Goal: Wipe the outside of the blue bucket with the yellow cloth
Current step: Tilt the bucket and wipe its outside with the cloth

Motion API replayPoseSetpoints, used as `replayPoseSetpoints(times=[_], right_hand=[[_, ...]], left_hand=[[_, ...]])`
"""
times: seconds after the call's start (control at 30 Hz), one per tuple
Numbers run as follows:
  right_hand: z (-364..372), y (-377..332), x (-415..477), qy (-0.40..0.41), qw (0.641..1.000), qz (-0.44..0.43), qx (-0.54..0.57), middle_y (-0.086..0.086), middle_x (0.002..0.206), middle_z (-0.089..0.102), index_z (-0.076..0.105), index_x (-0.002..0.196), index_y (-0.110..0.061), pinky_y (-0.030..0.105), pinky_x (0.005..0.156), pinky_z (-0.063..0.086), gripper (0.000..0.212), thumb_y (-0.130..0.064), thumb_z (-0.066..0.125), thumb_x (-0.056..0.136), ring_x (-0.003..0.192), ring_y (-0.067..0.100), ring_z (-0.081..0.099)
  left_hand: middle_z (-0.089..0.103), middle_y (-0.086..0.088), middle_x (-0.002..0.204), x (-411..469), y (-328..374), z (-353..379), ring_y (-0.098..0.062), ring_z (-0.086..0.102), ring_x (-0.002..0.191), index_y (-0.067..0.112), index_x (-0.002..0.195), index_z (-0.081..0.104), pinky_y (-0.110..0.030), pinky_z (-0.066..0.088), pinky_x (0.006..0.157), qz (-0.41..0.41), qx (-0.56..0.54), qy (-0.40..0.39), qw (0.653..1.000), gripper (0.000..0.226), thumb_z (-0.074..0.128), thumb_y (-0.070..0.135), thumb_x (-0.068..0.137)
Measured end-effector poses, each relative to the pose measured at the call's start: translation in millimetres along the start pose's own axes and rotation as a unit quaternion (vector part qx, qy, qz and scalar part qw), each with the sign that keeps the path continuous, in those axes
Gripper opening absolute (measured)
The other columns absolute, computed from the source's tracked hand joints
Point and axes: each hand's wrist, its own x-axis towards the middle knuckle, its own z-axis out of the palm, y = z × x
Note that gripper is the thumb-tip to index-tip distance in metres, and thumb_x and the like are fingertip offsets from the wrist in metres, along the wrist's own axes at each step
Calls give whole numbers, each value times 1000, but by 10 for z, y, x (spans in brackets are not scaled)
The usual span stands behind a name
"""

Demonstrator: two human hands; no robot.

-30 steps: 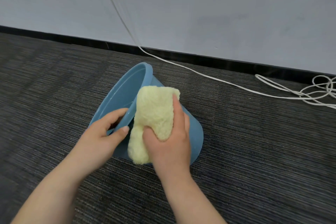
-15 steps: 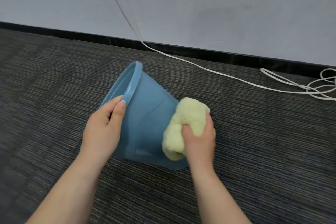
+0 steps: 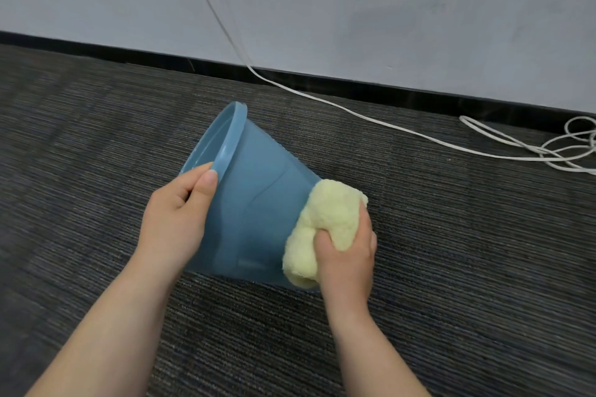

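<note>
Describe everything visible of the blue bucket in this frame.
The blue bucket looks like smooth plastic, tapered, with a thick rolled rim and a faint moulded line on its wall. It lies tipped on its side on the dark striped carpet, mouth to the upper left, base to the right. The left hand grips the rim; the right hand presses the yellow cloth against its base end. No handle shows.

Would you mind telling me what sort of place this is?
Probably an office or similar indoor room, seen at floor level: dark grey ribbed carpet, a plain pale wall with a black skirting board, and a loose white cable trailing across the floor.
</note>
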Motion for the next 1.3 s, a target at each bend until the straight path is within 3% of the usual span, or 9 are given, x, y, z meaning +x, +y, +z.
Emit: replayPoseSetpoints(times=[0.13, 0.3, 0.5, 0.67, 0.77, 0.93, 1.07, 1.23, 1.3], right_hand=[[128, -92, -183, -18, 996, -67, -51, -6, 132, 31, 13, 130, -50, 32, 78, 41, 77, -38, 56, 67, 106, 20, 45], [150, 9, -264, -43, 991, -114, -57, -14, 118, 32, -4, 110, -73, 28, 70, 41, 82, -40, 52, 60, 97, 13, 45], [-115, 427, -12, 62, 996, 57, 17, 4, 133, 38, 25, 134, -35, 28, 70, 31, 71, -18, 59, 75, 87, 13, 38], [-45, 225, -30, 62, 996, 56, 16, -1, 132, 36, 25, 133, -37, 30, 70, 34, 72, -22, 59, 72, 94, 23, 48], [27, 61, -43, 26, 998, -26, 45, -13, 121, 35, 28, 129, -45, 26, 66, 33, 72, -26, 60, 67, 88, 10, 43], [-70, 192, 33, 34, 997, -8, 64, -7, 125, 43, 32, 131, -37, 24, 77, 33, 69, -17, 59, 71, 90, 9, 44], [-140, 143, 140, 53, 988, 74, 124, 5, 132, 45, 36, 130, -30, 30, 86, 36, 62, -12, 57, 75, 98, 17, 46], [42, -217, 38, -2, 994, -55, 96, -30, 104, 39, 31, 125, -49, 11, 61, 32, 70, -36, 56, 61, 79, -29, 39], [30, -230, 57, -9, 995, -59, 85, -33, 99, 36, 31, 125, -50, 10, 59, 28, 69, -37, 54, 61, 77, -33, 35]], left_hand=[[60, 40, 63, 4, 14, 24, 30, 48, 67, 55, 68, 56, 7, 33, 53, 13, 7, 4, 1000, 39, 45, 24, 89], [57, 47, 62, -8, 9, 12, 29, 49, 65, 55, 66, 57, 6, 33, 52, 3, -14, 10, 1000, 40, 45, 25, 89], [57, 46, 60, -33, 75, 64, 31, 47, 68, 54, 63, 57, 8, 32, 54, 6, -20, -1, 1000, 41, 46, 24, 89], [47, 56, 58, -65, 169, 158, 34, 43, 67, 66, 56, 51, -2, 37, 61, 20, 24, -16, 999, 52, 45, 26, 90], [46, 57, 59, -73, 174, 159, 34, 43, 67, 72, 57, 47, -15, 36, 63, 16, 37, -17, 999, 54, 45, 29, 89], [48, 55, 56, -61, 155, 120, 34, 44, 67, 63, 53, 53, 8, 33, 56, 16, -8, -20, 1000, 55, 48, 22, 89], [49, 54, 57, -81, 159, 125, 34, 44, 69, 55, 58, 55, 8, 32, 56, 8, -15, -38, 999, 44, 49, 23, 87], [50, 56, 65, -111, 168, 150, 23, 51, 76, 61, 65, 52, -18, 40, 70, 11, 29, -64, 997, 34, 48, 34, 85], [50, 56, 66, -104, 186, 142, 20, 52, 78, 64, 66, 52, -21, 40, 71, 12, 37, -74, 997, 35, 47, 35, 85]])
